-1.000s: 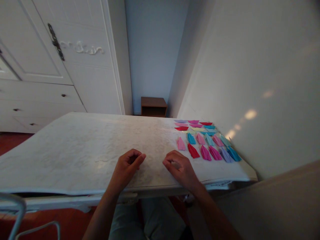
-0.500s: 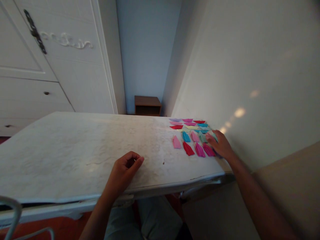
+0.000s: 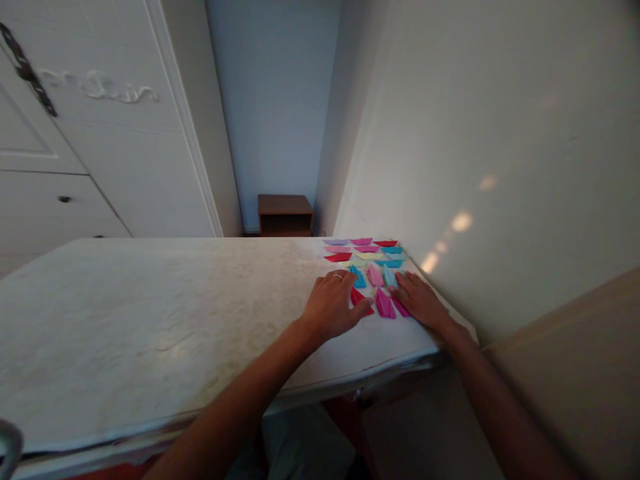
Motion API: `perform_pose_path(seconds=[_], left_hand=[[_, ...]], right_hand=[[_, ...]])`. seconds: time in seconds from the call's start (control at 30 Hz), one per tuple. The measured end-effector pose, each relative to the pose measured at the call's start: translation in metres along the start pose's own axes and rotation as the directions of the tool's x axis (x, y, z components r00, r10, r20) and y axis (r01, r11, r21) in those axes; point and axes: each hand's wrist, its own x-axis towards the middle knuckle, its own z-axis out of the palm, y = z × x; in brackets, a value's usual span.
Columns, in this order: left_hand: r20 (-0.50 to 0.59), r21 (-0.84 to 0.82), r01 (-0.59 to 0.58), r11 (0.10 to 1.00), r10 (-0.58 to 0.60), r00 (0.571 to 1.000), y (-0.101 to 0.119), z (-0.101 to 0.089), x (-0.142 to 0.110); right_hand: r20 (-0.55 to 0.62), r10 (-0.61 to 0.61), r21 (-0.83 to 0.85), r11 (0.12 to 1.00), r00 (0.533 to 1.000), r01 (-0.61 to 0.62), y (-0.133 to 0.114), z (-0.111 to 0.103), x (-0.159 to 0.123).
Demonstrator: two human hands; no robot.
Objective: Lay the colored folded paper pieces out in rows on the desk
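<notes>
Small folded paper pieces in several colours lie in rows at the right end of the white table (image 3: 220,313). My left hand (image 3: 333,303) rests at the left side of the front rows, thumb apart from the fingers, by a red folded paper (image 3: 361,301) and a blue folded paper (image 3: 358,276). At the right side of the same rows lies my right hand (image 3: 420,300), fingers stretched over the papers and partly covering a magenta one (image 3: 402,308). Between the hands show another magenta folded paper (image 3: 385,303) and a pink one (image 3: 375,275).
The right wall (image 3: 450,133) runs close along the table's right edge. A white cabinet (image 3: 125,153) stands beyond the table at the left. A small brown shelf unit (image 3: 285,205) is at the back. Part of a grey metal tube (image 3: 11,437) shows at the lower left.
My left hand has moved right and forward from the bare table to the papers. My right hand has shifted slightly left and flattened over them. The camera view has turned a little right.
</notes>
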Motion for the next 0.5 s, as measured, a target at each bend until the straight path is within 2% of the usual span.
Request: perform_pose_path(seconds=[0.07, 0.13, 0.27, 0.37, 0.5], left_hand=[[0.061, 0.057, -0.078, 0.995, 0.074, 0.995, 0.007, 0.020, 0.023], [0.116, 0.099, -0.111, 0.989, 0.100, 0.988, 0.010, 0.039, 0.038], [0.178, 0.148, -0.157, 0.976, 0.129, 0.976, 0.009, 0.066, 0.050], [0.203, 0.171, -0.209, 0.963, 0.173, 0.964, 0.007, 0.074, 0.047], [0.228, 0.203, -0.229, 0.952, 0.182, 0.957, 0.003, 0.070, 0.036]], right_hand=[[-0.013, 0.024, 0.011, 1.000, 1.000, -0.024, -0.006, 0.000, -0.005], [-0.029, 0.037, 0.046, 0.998, 0.999, -0.036, -0.010, -0.001, -0.008], [-0.056, 0.029, 0.088, 0.996, 0.998, -0.024, -0.016, -0.002, -0.011], [-0.023, -0.009, 0.090, 0.996, 1.000, 0.011, -0.022, -0.003, -0.012], [0.003, -0.052, 0.115, 0.992, 0.999, 0.051, -0.037, -0.006, -0.013]])
